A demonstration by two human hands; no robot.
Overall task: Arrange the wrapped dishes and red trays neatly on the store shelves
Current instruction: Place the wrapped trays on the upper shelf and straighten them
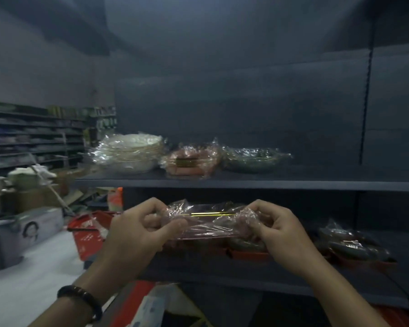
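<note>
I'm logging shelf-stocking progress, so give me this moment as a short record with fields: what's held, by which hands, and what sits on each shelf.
held item: red tray in clear plastic wrap, gold strip on top
left hand: pinches the wrap at the tray's left end
right hand: pinches the wrap at its right end
upper shelf: from left, wrapped stack of white dishes, wrapped reddish dish, wrapped dark green dish
lower shelf: wrapped dark dishes at the right
floor, left: red plastic shopping basket
</note>
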